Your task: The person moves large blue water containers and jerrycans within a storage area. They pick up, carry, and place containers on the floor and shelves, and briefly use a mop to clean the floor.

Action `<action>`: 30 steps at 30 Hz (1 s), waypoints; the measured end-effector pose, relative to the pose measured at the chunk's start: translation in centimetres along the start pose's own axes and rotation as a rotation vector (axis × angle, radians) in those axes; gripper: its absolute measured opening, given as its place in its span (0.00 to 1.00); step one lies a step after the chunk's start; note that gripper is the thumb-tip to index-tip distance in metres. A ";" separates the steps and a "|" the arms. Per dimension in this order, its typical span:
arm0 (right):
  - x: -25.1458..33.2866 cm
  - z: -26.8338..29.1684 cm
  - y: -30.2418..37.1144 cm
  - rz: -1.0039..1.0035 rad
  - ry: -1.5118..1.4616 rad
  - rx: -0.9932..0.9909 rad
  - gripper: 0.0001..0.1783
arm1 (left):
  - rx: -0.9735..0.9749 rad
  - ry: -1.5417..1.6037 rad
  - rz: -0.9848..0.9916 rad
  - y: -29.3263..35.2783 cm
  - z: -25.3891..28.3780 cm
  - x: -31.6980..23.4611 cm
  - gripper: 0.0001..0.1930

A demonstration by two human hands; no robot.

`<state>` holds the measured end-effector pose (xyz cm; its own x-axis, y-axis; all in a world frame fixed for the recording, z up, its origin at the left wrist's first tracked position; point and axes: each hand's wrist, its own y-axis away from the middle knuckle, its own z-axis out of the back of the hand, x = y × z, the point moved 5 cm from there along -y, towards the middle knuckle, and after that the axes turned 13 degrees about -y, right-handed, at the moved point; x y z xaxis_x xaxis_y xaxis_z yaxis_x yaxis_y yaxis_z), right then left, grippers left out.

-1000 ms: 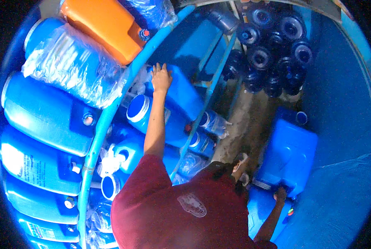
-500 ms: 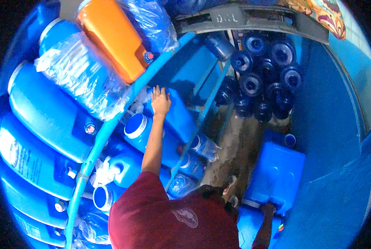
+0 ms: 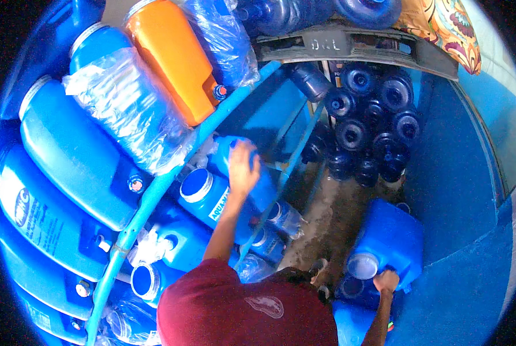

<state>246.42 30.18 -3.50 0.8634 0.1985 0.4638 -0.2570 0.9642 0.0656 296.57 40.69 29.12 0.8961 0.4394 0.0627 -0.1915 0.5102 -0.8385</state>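
One blue jug (image 3: 393, 235), partly hidden behind right hand (image 3: 386, 281).

Presents at right a blue plastic jerrycan (image 3: 397, 233): boxy, tilted, round pale lid (image 3: 362, 266) turned toward the camera, near the blue wall (image 3: 457, 230). Presents at left a smooth blue container (image 3: 262, 187): slanting, partly covered, just beside a wide-mouthed blue drum (image 3: 205, 199).

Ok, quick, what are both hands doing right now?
Left hand: open, resting on a blue container.
Right hand: closed, holding the blue jug with the pale round lid.
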 end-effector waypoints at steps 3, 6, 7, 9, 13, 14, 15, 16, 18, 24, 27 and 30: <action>2.8 1.3 -2.0 -0.065 -0.158 -0.163 0.13 | 0.362 0.489 0.035 7.2 -0.1 -7.3 0.08; 6.9 2.2 -3.9 -0.104 -0.412 -0.248 0.17 | 0.859 0.601 -0.171 15.5 -1.4 -15.0 0.10; 8.6 2.5 -4.2 -0.083 -0.525 -0.264 0.17 | 1.011 0.593 -0.257 17.7 -1.8 -17.0 0.12; 12.2 3.2 -4.3 -0.013 -0.916 -0.383 0.15 | 0.954 0.813 -0.269 19.0 -1.9 -19.6 0.15; 18.1 2.3 -4.2 -0.098 -1.434 -0.182 0.12 | 1.048 0.904 -0.213 18.8 -3.2 -20.7 0.22; 19.4 2.0 -3.7 -0.072 -1.505 -0.106 0.12 | 1.001 0.833 -0.203 18.3 -3.5 -20.3 0.22; 20.1 1.5 -3.0 -0.161 -1.511 -0.105 0.11 | 0.912 0.845 -0.211 17.8 -3.7 -20.0 0.23; 20.9 1.0 -2.5 -0.195 -1.519 -0.068 0.11 | 0.970 0.750 -0.320 18.2 -4.2 -20.1 0.23; 22.5 0.0 -2.0 -0.225 -1.340 -0.036 0.19 | 0.928 0.836 -0.323 18.9 -5.1 -19.8 0.22; 22.7 0.0 -0.5 -0.102 -1.244 -0.239 0.27 | 1.467 1.407 0.073 23.5 -8.5 -20.7 0.30; 21.3 1.1 -0.8 -0.130 -1.082 -0.109 0.28 | 1.594 1.884 0.368 22.6 -8.3 -23.2 0.35; 19.5 3.6 0.6 -0.023 -0.895 -0.151 0.25 | 1.681 2.126 0.307 19.8 -7.4 -26.4 0.34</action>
<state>261.54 34.03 8.73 0.1911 0.0290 0.9811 -0.1298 0.9915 -0.0040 272.04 33.71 6.83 -0.2805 0.2764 -0.9192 0.5701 0.8184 0.0721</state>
